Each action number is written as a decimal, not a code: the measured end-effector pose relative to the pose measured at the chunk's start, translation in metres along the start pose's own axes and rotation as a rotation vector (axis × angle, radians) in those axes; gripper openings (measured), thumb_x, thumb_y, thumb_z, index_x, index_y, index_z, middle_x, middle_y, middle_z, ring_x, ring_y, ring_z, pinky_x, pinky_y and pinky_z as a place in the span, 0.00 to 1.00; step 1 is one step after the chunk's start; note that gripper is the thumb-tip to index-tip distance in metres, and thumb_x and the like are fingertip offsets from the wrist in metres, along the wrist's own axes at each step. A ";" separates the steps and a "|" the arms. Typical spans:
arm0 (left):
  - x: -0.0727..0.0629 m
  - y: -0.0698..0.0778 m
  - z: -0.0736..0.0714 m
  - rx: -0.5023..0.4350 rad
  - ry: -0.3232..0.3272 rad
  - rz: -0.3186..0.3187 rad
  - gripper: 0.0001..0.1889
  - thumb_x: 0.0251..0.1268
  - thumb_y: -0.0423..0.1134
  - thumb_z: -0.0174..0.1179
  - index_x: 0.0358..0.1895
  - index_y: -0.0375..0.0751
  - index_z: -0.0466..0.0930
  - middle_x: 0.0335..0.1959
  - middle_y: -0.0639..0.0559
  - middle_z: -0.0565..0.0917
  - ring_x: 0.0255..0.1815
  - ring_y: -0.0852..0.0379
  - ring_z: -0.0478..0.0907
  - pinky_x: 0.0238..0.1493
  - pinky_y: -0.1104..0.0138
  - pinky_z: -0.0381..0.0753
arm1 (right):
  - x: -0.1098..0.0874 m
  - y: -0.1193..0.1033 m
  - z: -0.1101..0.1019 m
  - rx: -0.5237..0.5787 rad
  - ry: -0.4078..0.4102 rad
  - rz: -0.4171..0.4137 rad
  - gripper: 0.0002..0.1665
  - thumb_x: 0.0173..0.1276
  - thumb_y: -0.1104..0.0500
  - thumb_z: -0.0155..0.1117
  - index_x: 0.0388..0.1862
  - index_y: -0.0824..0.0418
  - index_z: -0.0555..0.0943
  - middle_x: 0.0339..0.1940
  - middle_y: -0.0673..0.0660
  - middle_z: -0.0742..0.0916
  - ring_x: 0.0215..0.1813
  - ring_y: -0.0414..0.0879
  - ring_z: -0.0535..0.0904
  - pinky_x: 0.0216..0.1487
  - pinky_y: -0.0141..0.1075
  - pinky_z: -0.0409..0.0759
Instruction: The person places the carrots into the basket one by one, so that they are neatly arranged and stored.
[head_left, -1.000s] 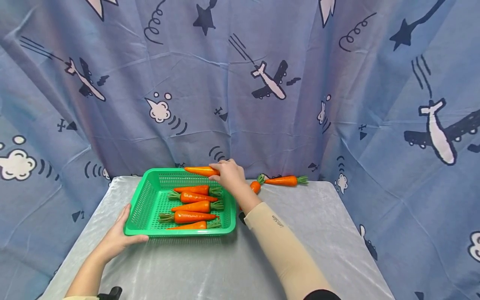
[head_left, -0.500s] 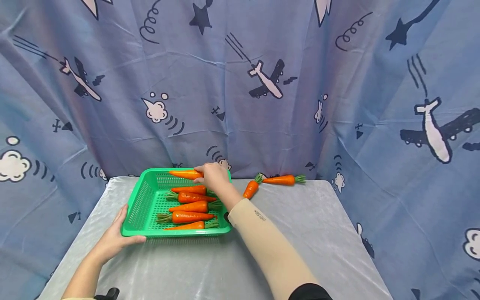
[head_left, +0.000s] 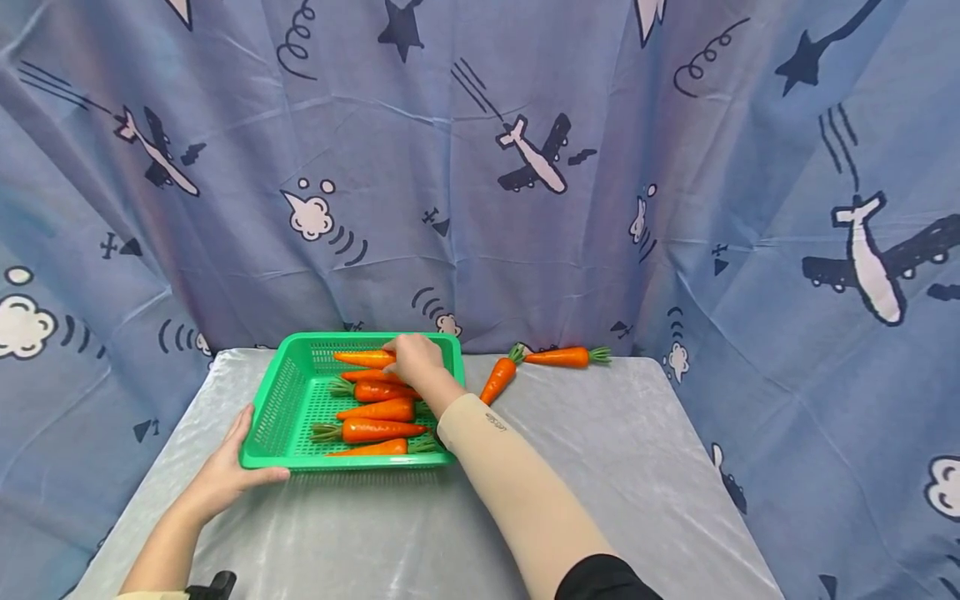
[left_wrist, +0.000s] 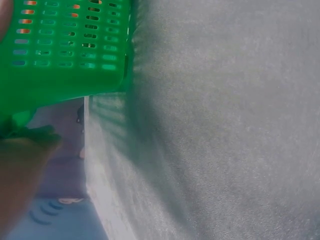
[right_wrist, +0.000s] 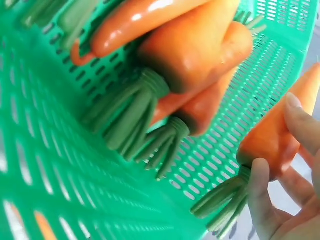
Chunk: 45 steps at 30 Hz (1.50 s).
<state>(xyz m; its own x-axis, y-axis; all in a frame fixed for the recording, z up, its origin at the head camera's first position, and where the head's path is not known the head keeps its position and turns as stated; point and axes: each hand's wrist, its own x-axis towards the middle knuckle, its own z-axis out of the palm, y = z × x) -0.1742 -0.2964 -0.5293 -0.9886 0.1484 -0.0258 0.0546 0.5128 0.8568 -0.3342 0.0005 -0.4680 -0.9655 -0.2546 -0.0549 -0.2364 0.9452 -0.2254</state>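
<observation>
In the head view, my right hand (head_left: 418, 358) is inside the far right part of the green plastic basket (head_left: 352, 463) and grips a carrot (head_left: 363, 359). The right wrist view shows thumb and fingers around this carrot's orange body (right_wrist: 272, 135), its green stems hanging free near the basket wall. Several other carrots (head_left: 378, 430) lie in the basket, roughly parallel. My left hand (head_left: 225, 475) holds the basket's near left corner, thumb along the front and fingers at the left side. Most of the left hand is out of the left wrist view, beside the basket wall (left_wrist: 65, 75).
Right of the basket, one carrot (head_left: 498, 379) lies slanted on the grey cloth-covered table (head_left: 600, 458). Another carrot (head_left: 567, 357) lies crosswise near the back edge. A blue patterned curtain (head_left: 480, 208) hangs behind the table and along both sides.
My right hand has carried the carrot left from above the basket's right rim and lowered it into the far side of the basket. My left hand stays at the corner.
</observation>
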 end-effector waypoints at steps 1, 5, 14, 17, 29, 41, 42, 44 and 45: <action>0.000 0.000 0.000 -0.002 0.000 0.000 0.69 0.51 0.39 0.78 0.82 0.43 0.24 0.82 0.33 0.31 0.81 0.28 0.31 0.72 0.30 0.41 | 0.001 0.000 0.001 0.000 -0.008 0.006 0.31 0.61 0.42 0.75 0.65 0.34 0.80 0.63 0.43 0.85 0.56 0.45 0.83 0.41 0.39 0.84; 0.001 0.001 -0.001 0.002 0.002 -0.002 0.69 0.51 0.39 0.78 0.82 0.42 0.24 0.82 0.32 0.31 0.81 0.28 0.31 0.72 0.30 0.42 | 0.004 0.002 0.007 -0.017 -0.030 0.021 0.31 0.60 0.42 0.76 0.64 0.35 0.82 0.62 0.43 0.85 0.57 0.47 0.83 0.48 0.42 0.84; 0.000 0.002 0.000 -0.012 0.007 -0.005 0.69 0.51 0.39 0.78 0.81 0.41 0.24 0.82 0.32 0.31 0.81 0.29 0.30 0.73 0.31 0.39 | 0.006 0.006 0.017 -0.023 -0.125 0.056 0.32 0.59 0.45 0.78 0.64 0.36 0.82 0.62 0.45 0.85 0.58 0.48 0.83 0.48 0.45 0.85; 0.000 0.002 0.001 -0.019 0.009 0.001 0.69 0.51 0.38 0.78 0.81 0.40 0.25 0.82 0.32 0.31 0.81 0.29 0.29 0.74 0.32 0.37 | 0.006 0.006 0.018 -0.039 -0.122 0.050 0.33 0.58 0.45 0.79 0.64 0.35 0.82 0.62 0.45 0.85 0.58 0.48 0.83 0.47 0.44 0.85; -0.001 0.002 0.000 0.003 0.004 -0.001 0.69 0.51 0.39 0.78 0.81 0.42 0.24 0.82 0.31 0.31 0.80 0.27 0.30 0.72 0.29 0.41 | 0.001 -0.001 0.002 -0.053 -0.088 0.032 0.38 0.54 0.43 0.81 0.66 0.36 0.80 0.63 0.44 0.84 0.55 0.47 0.83 0.40 0.41 0.83; -0.004 0.001 0.000 -0.015 0.008 0.007 0.69 0.52 0.38 0.77 0.81 0.41 0.24 0.82 0.31 0.31 0.80 0.27 0.30 0.73 0.30 0.38 | -0.005 0.009 -0.030 -0.009 0.008 0.003 0.40 0.53 0.37 0.79 0.67 0.38 0.79 0.60 0.47 0.86 0.60 0.50 0.81 0.68 0.51 0.74; -0.004 0.002 0.000 -0.013 0.009 0.010 0.69 0.52 0.38 0.77 0.81 0.41 0.24 0.82 0.31 0.31 0.80 0.27 0.29 0.73 0.30 0.38 | -0.005 0.012 -0.033 -0.006 0.014 0.009 0.40 0.53 0.36 0.78 0.67 0.37 0.79 0.61 0.47 0.86 0.64 0.52 0.79 0.71 0.54 0.69; -0.004 0.002 0.000 -0.008 0.008 0.012 0.69 0.52 0.38 0.77 0.81 0.41 0.24 0.82 0.30 0.31 0.80 0.27 0.29 0.73 0.30 0.38 | -0.007 0.017 -0.038 0.001 0.028 0.020 0.41 0.53 0.35 0.78 0.67 0.37 0.79 0.63 0.47 0.85 0.69 0.54 0.75 0.73 0.56 0.66; -0.003 0.002 0.000 -0.008 0.008 0.013 0.69 0.52 0.38 0.77 0.81 0.40 0.24 0.81 0.30 0.31 0.80 0.27 0.28 0.73 0.30 0.38 | -0.008 0.020 -0.040 0.021 0.029 0.031 0.41 0.53 0.34 0.78 0.68 0.36 0.79 0.65 0.47 0.84 0.68 0.54 0.75 0.69 0.54 0.72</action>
<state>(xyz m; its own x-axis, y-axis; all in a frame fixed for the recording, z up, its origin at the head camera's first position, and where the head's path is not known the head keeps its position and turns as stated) -0.1707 -0.2953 -0.5274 -0.9889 0.1485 -0.0104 0.0667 0.5041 0.8611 -0.3357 0.0297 -0.4329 -0.9752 -0.2185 -0.0339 -0.2040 0.9480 -0.2442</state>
